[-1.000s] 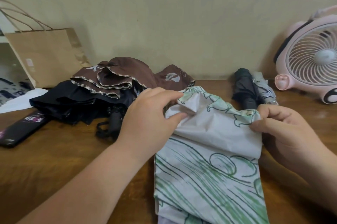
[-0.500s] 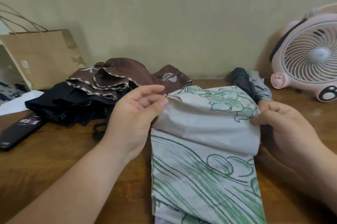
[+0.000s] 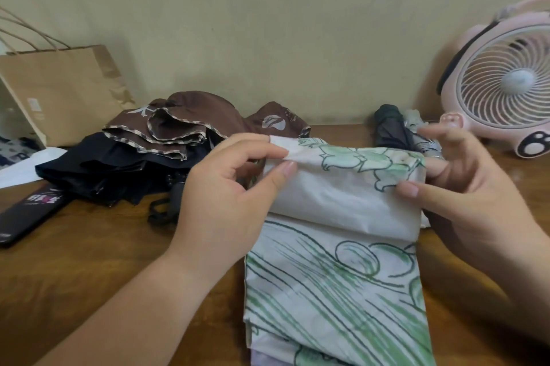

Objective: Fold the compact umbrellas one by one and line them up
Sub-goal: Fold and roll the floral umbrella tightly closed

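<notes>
A white umbrella (image 3: 336, 285) with green line drawings lies lengthwise on the wooden table (image 3: 89, 252), its far flap folded over. My left hand (image 3: 226, 196) pinches the flap's left corner between thumb and fingers. My right hand (image 3: 464, 193) pinches the flap's right edge, its upper fingers lifted and blurred. Behind my left hand lie a loose brown umbrella (image 3: 190, 118) and a loose black umbrella (image 3: 98, 166). Two folded umbrellas, one dark (image 3: 390, 130) and one pale (image 3: 422, 139), lie side by side at the back right.
A brown paper bag (image 3: 62, 91) stands at the back left against the wall. A black sleeve-like case (image 3: 26, 213) lies at the left edge. A pink desk fan (image 3: 503, 82) stands at the back right.
The crumpled far flap has been spread flat across the umbrella's width. My left hand shifted to the flap's left corner; my right hand rose and its upper fingers loosened.
</notes>
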`<state>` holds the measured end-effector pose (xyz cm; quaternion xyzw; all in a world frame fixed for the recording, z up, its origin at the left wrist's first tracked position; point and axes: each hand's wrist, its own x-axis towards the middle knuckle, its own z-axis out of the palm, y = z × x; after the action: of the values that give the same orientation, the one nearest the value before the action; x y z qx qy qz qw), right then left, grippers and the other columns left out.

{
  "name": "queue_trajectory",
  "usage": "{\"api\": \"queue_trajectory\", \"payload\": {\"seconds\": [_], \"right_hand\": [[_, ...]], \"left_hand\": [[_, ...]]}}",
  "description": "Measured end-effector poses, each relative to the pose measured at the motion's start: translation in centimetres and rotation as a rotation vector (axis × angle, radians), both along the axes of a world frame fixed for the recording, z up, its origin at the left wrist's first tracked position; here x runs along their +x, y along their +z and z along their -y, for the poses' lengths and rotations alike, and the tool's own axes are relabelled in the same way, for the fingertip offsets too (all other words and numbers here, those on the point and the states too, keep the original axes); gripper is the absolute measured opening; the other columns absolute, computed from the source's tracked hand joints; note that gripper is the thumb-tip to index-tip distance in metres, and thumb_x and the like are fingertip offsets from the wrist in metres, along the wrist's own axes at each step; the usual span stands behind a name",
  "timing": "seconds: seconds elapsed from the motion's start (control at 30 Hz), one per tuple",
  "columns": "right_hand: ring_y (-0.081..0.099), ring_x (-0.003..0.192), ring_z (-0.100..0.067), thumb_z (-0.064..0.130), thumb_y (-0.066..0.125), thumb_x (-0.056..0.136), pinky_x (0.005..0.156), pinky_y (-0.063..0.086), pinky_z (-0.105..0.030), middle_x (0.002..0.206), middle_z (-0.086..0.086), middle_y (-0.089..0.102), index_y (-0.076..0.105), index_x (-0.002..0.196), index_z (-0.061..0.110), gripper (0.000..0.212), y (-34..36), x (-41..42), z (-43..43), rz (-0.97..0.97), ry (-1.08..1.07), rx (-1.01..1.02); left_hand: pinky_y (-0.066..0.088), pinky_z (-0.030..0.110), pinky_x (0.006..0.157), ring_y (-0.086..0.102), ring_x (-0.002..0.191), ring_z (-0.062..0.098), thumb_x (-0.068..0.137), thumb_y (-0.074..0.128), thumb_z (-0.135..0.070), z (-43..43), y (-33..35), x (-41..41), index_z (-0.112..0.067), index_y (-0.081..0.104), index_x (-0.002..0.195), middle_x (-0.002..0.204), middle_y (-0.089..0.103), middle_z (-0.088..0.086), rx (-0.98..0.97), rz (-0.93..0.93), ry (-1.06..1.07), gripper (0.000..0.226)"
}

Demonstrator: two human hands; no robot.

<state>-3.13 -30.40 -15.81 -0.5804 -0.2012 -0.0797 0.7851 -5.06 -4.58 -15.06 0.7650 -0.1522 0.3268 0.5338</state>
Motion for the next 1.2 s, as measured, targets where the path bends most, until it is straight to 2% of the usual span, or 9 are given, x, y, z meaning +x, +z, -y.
{"api": "queue_trajectory", "payload": {"seconds": [0.1,0.3,0.53,0.67,0.8,0.87,0.93,1.03,1.2], "right_hand": [[0.075,0.085,-0.025,-0.012,0.07,0.069,0.079,0.062,-0.037,0.085,-0.014,0.078,0.045,0.145,0.028,0.09,0.5,-1.1,-0.2,0.128,-0.103,-0.171],[0.072,0.072,-0.003,-0.001,0.078,0.071,0.067,0.058,-0.019,0.079,0.004,0.079,0.07,0.114,0.013,0.045,0.4,-1.5,-0.2,0.234,-0.235,-0.448],[0.064,0.057,-0.022,0.033,0.089,0.072,0.054,0.054,-0.035,0.069,0.0,0.069,0.05,0.133,0.02,0.074,0.4,-1.6,1.0,0.387,-0.298,-0.572],[0.044,0.051,-0.01,0.049,0.074,0.087,0.055,0.032,-0.022,0.06,0.015,0.045,0.054,0.092,0.021,0.035,0.8,-4.1,1.4,0.669,-0.556,-0.836],[0.065,0.082,-0.026,0.042,0.059,0.099,0.068,0.054,-0.038,0.085,-0.008,0.068,0.074,0.096,0.015,0.03,-0.8,-6.8,-3.6,1.089,-0.136,-1.123],[0.058,0.128,-0.021,0.044,0.06,0.1,0.102,0.049,-0.041,0.13,-0.007,0.065,0.069,0.125,0.016,0.039,-1.6,-6.0,-5.4,1.04,0.058,-1.298],[0.035,0.149,-0.014,0.056,0.055,0.099,0.119,0.033,-0.04,0.155,-0.001,0.046,0.058,0.14,0.021,0.054,-1.9,-4.8,-5.1,0.922,0.063,-1.453],[0.035,0.148,-0.013,0.067,0.043,0.099,0.118,0.033,-0.036,0.159,0.004,0.04,0.054,0.145,0.027,0.062,-1.4,-4.1,-3.6,0.752,-0.025,-1.527],[0.039,0.139,-0.014,0.072,0.033,0.099,0.114,0.032,-0.033,0.153,0.01,0.042,0.046,0.149,0.034,0.064,-1.0,-3.7,-3.1,0.607,-0.143,-1.576]], "left_hand": [[0.059,0.023,0.083,0.073,0.091,0.011,0.081,0.083,-0.01,-0.2,0.3,-0.1,-0.028,0.074,0.1,0.092,0.077,-0.01,-0.101,-0.075,-0.078,0.028],[0.056,0.021,0.08,0.07,0.084,0.01,0.07,0.082,-0.015,-0.9,0.7,0.0,-0.024,0.071,0.106,0.086,0.072,-0.005,-0.23,-0.107,-0.18,0.038],[0.056,0.033,0.087,0.065,0.09,0.017,0.072,0.09,-0.034,-2.4,0.5,0.3,-0.043,0.069,0.122,0.096,0.068,-0.002,0.183,-0.235,-0.211,0.055],[0.042,0.011,0.067,0.054,0.076,0.008,0.077,0.088,-0.025,-2.3,0.6,0.5,-0.034,0.077,0.094,0.085,0.057,-0.005,0.396,-0.102,-0.048,0.022],[0.042,0.018,0.09,0.057,0.104,0.001,0.085,0.079,-0.032,-1.8,0.2,1.1,-0.026,0.061,0.083,0.111,0.058,-0.019,0.297,-0.046,0.021,0.02],[0.046,0.039,0.105,0.06,0.12,0.005,0.093,0.072,-0.027,-1.5,-0.3,1.4,-0.024,0.051,0.086,0.123,0.065,-0.018,0.202,-0.096,-0.087,0.022],[0.051,0.057,0.092,0.068,0.101,0.018,0.094,0.066,-0.027,-1.3,-1.0,1.7,-0.028,0.047,0.088,0.104,0.071,-0.006,0.092,-0.148,-0.178,0.02],[0.048,0.065,0.068,0.053,0.074,0.047,0.093,0.065,-0.035,-1.3,-1.2,1.8,-0.034,0.047,0.088,0.081,0.055,0.024,0.008,-0.134,-0.154,0.019],[0.045,0.067,0.063,0.052,0.072,0.054,0.098,0.066,-0.019,-0.7,-0.7,1.2,-0.03,0.049,0.097,0.082,0.055,0.033,-0.095,-0.088,-0.165,0.02]]}}
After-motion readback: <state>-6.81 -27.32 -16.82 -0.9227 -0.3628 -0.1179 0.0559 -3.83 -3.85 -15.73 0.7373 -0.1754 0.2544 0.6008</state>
